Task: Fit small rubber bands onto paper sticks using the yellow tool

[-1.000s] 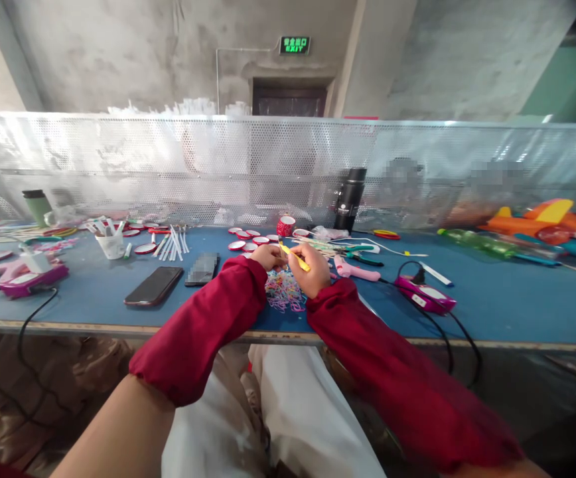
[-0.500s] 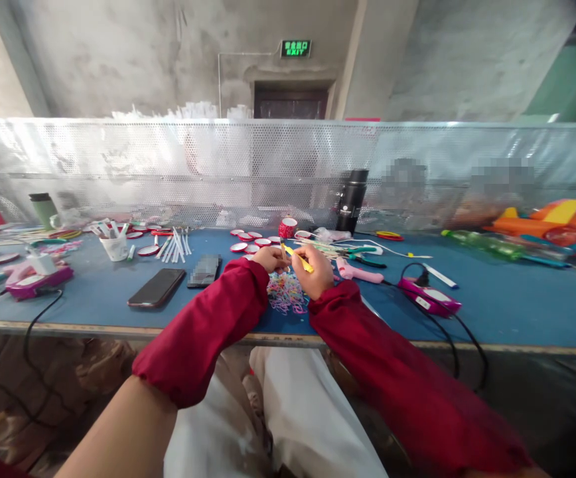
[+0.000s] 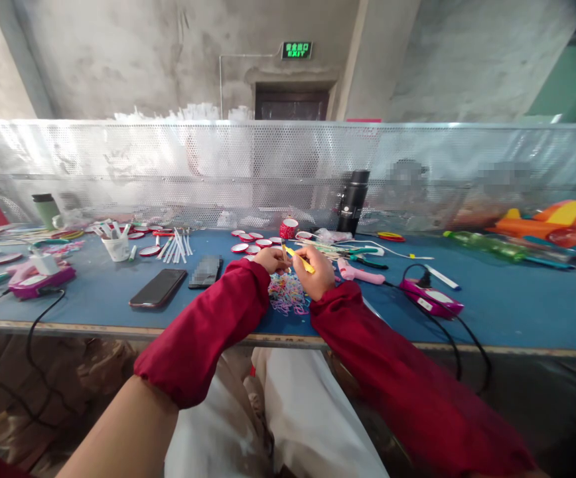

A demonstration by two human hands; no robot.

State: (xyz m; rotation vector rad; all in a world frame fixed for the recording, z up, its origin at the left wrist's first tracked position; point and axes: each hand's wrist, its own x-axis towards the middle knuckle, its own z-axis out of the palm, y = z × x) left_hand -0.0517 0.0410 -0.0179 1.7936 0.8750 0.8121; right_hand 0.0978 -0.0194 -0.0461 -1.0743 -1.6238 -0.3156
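My right hand (image 3: 316,271) is closed around a slim yellow tool (image 3: 302,261), whose far end points up and left toward the other hand. My left hand (image 3: 271,259), fingers pinched, grips a short thin brownish stick (image 3: 284,251) that stands nearly upright. The fingertips of both hands are close together, and the yellow tool's tip is beside the stick; whether they touch, I cannot tell. Below the hands on the blue table (image 3: 507,299) lies a pile of small coloured rubber bands (image 3: 288,296), partly covered by my right hand.
Red-rimmed white discs (image 3: 239,248) and a red cup (image 3: 288,228) lie beyond my hands. Two phones, one a dark phone (image 3: 158,288), are left. Right are a pink glue gun (image 3: 360,273), green pliers (image 3: 367,259), a purple corded box (image 3: 431,297) and a black bottle (image 3: 354,202).
The view has shifted very slightly. Both hands keep their hold and stay in nearly the same place over the pile.
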